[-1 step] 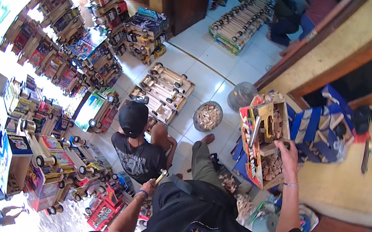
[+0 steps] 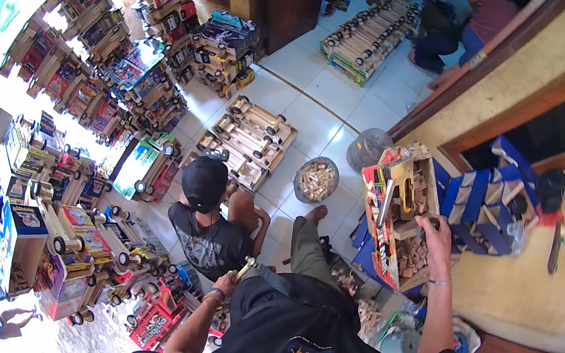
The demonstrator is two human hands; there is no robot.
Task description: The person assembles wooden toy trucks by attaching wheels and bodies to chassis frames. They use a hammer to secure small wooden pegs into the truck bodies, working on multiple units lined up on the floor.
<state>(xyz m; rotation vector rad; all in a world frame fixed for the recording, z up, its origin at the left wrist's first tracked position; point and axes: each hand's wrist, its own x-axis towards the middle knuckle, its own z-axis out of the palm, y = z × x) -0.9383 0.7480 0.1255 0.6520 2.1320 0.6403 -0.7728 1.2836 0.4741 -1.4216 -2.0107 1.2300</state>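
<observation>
My left hand (image 2: pixel 226 284) is closed around a short, pale, narrow piece (image 2: pixel 247 266) beside my hip. My right hand (image 2: pixel 435 234) reaches over a wooden box (image 2: pixel 374 218) with a colourful printed side, its fingers curled together. Whatever sits between those fingers is too small to make out. Small wood blocks (image 2: pixel 412 254) fill much of the box. Across its middle lie a yellow handle-shaped part (image 2: pixel 408 197) and a long metal-looking bar (image 2: pixel 386 203).
A person in a black cap (image 2: pixel 203 184) sits close at my left. Wooden toy trucks (image 2: pixel 72 235) are stacked along the left; upturned truck frames (image 2: pixel 248 137) lie ahead. A bucket of wood pieces (image 2: pixel 316 180) stands near my foot. Blue dividers (image 2: pixel 476 201) rest at right. Another person (image 2: pixel 489 20) crouches beyond the doorway.
The view has shifted very slightly. The seated person's head has moved a little; both my hands keep the same places.
</observation>
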